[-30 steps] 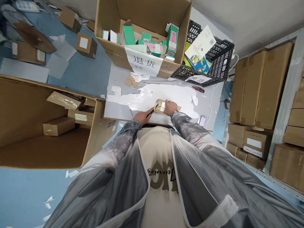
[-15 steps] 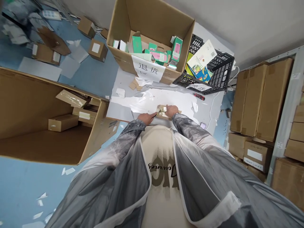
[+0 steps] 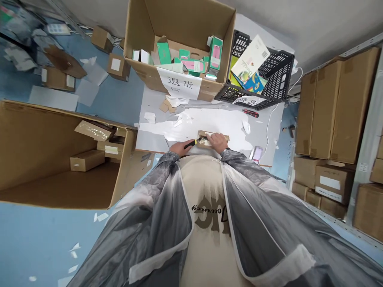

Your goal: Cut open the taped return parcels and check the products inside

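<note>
My left hand (image 3: 180, 148) is closed around a black and yellow box cutter (image 3: 190, 144). The cutter's tip is at the left end of a small cardboard box (image 3: 204, 141) that has clear tape and a white label. Over the right part of that box lies my right hand (image 3: 218, 142), its fingers gripping it from above. The box rests on the white table (image 3: 215, 119) close to my body. Part of its top is hidden under the right hand.
Behind stand a large carton (image 3: 143, 73) of green and pink boxes and a black crate (image 3: 277, 77) with booklets. A red and black cutter (image 3: 250, 113) and a phone (image 3: 256, 154) lie to the right. An open carton (image 3: 44, 159) stands left; shelved cartons (image 3: 326, 111) stand right.
My left hand has drawn back slightly to the left, so the box cutter shows more clearly. My right hand stays on the box. The whole view has shifted a little.
</note>
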`<state>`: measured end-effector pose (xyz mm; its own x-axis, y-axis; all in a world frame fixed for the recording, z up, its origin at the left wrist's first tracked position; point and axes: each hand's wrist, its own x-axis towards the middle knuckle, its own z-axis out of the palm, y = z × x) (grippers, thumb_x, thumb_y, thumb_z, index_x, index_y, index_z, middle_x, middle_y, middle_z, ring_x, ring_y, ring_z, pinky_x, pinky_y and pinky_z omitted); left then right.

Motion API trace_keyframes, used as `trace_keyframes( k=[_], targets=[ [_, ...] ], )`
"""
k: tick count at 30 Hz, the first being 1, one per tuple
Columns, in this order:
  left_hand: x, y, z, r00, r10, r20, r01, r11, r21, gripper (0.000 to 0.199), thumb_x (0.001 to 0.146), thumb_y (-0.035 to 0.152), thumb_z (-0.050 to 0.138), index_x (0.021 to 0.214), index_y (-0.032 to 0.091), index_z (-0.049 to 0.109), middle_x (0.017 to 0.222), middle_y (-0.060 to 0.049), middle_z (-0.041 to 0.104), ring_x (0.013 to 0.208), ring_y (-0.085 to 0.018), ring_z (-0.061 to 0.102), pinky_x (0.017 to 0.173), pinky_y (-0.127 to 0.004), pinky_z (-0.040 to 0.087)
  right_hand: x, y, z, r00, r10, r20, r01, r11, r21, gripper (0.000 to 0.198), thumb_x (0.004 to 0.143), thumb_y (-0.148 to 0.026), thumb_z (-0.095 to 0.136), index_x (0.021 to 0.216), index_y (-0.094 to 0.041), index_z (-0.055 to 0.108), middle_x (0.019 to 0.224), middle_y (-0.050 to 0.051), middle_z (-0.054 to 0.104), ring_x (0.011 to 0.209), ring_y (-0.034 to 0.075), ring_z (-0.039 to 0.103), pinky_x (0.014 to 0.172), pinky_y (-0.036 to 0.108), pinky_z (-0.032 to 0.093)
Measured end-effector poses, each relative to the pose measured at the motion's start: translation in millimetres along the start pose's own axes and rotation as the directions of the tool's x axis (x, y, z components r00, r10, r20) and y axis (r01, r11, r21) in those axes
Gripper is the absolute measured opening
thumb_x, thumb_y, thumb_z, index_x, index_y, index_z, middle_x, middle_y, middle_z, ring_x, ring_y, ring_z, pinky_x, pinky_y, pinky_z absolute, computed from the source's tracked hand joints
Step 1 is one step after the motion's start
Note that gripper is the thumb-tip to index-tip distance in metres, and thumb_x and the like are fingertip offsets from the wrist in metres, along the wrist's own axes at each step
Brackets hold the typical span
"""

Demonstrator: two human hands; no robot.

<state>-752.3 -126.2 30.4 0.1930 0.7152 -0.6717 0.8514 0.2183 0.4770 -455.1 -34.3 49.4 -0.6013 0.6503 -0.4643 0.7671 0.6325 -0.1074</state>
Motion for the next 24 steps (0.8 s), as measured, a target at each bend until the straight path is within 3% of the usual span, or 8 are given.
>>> trace_keyframes(
  k=[2, 5, 7, 10, 13, 16, 21, 24],
  targets=[
    [4.8, 0.9, -4.8, 1.0, -0.01, -0.029, 0.011, 0.999, 0.03, 0.068, 0.125, 0.06, 0.054, 0.192, 0.048, 0.055, 0.153, -0.007, 0.089, 0.125, -0.038, 0.086, 0.101, -0.038, 0.062, -15.1, -9.8, 14.1, 0.998, -0.042, 0.046, 0.042, 0.999, 0.001, 0.064, 0.127, -0.043, 0.054, 0.184, -0.014, 0.061, 0.14, 0.024, 0.076, 0.132, 0.04, 0.058, 0.11, 0.05, 0.047],
    [6.9, 6.5, -8.0, 0.997, -0.029, -0.07, 0.035, 0.995, 0.097, 0.067, 0.125, 0.062, 0.053, 0.19, 0.048, 0.057, 0.149, -0.01, 0.09, 0.125, -0.04, 0.086, 0.103, -0.041, 0.061, -27.6, -17.5, 31.5, 1.0, 0.023, 0.013, -0.023, 1.0, -0.018, 0.086, 0.118, -0.051, 0.074, 0.19, -0.009, 0.05, 0.156, 0.028, 0.07, 0.139, 0.044, 0.055, 0.113, 0.052, 0.046],
    [5.4, 9.9, -8.0, 0.996, -0.031, -0.082, 0.042, 0.99, 0.137, 0.067, 0.126, 0.062, 0.052, 0.19, 0.046, 0.057, 0.144, -0.013, 0.091, 0.126, -0.042, 0.086, 0.103, -0.042, 0.06, -30.4, -19.0, 40.0, 0.997, 0.069, -0.015, -0.07, 0.998, -0.007, 0.088, 0.115, -0.042, 0.078, 0.191, -0.008, 0.048, 0.161, 0.029, 0.069, 0.14, 0.044, 0.055, 0.116, 0.053, 0.046],
    [1.2, 10.6, -5.8, 0.998, -0.022, -0.066, 0.032, 0.988, 0.148, 0.067, 0.125, 0.059, 0.053, 0.191, 0.044, 0.057, 0.139, -0.014, 0.092, 0.127, -0.041, 0.086, 0.103, -0.04, 0.059, -28.7, -20.4, 48.0, 0.991, 0.124, -0.05, -0.123, 0.992, 0.02, 0.073, 0.119, -0.026, 0.064, 0.188, -0.007, 0.053, 0.162, 0.03, 0.069, 0.143, 0.045, 0.057, 0.121, 0.058, 0.046],
    [-3.2, 6.0, -1.1, 0.999, 0.011, -0.036, -0.006, 0.989, 0.145, 0.067, 0.123, 0.056, 0.057, 0.19, 0.044, 0.059, 0.138, -0.013, 0.092, 0.127, -0.041, 0.086, 0.103, -0.04, 0.06, -21.6, -21.5, 49.4, 0.989, 0.12, -0.082, -0.118, 0.993, 0.029, 0.063, 0.122, -0.013, 0.047, 0.183, -0.008, 0.06, 0.159, 0.029, 0.072, 0.143, 0.043, 0.059, 0.127, 0.06, 0.046],
    [-6.7, -2.6, 7.2, 0.998, 0.035, -0.049, -0.028, 0.99, 0.14, 0.068, 0.122, 0.055, 0.06, 0.189, 0.044, 0.061, 0.137, -0.013, 0.093, 0.127, -0.041, 0.087, 0.105, -0.042, 0.062, -10.8, -21.4, 44.2, 0.992, 0.094, -0.08, -0.092, 0.995, 0.027, 0.064, 0.119, -0.006, 0.045, 0.179, -0.008, 0.065, 0.157, 0.028, 0.074, 0.141, 0.04, 0.061, 0.126, 0.055, 0.051],
    [-4.2, -24.1, 22.2, 0.993, 0.101, -0.06, -0.107, 0.989, -0.099, 0.069, 0.117, 0.049, 0.066, 0.186, 0.045, 0.065, 0.156, -0.001, 0.088, 0.139, -0.035, 0.084, 0.116, -0.038, 0.065, -1.2, -17.6, 32.2, 0.986, 0.159, 0.047, -0.159, 0.987, -0.006, 0.051, 0.119, -0.008, 0.046, 0.156, -0.007, 0.081, 0.158, 0.027, 0.074, 0.137, 0.038, 0.065, 0.112, 0.045, 0.06],
    [3.4, -33.2, 27.2, 0.985, 0.157, -0.068, -0.17, 0.946, -0.276, 0.067, 0.115, 0.046, 0.065, 0.181, 0.041, 0.071, 0.171, 0.006, 0.078, 0.153, -0.031, 0.079, 0.126, -0.033, 0.062, -3.6, -14.1, 27.9, 0.993, 0.109, 0.037, -0.108, 0.994, -0.015, 0.056, 0.118, -0.009, 0.045, 0.164, -0.007, 0.077, 0.163, 0.026, 0.074, 0.139, 0.038, 0.064, 0.117, 0.046, 0.059]
  ],
)
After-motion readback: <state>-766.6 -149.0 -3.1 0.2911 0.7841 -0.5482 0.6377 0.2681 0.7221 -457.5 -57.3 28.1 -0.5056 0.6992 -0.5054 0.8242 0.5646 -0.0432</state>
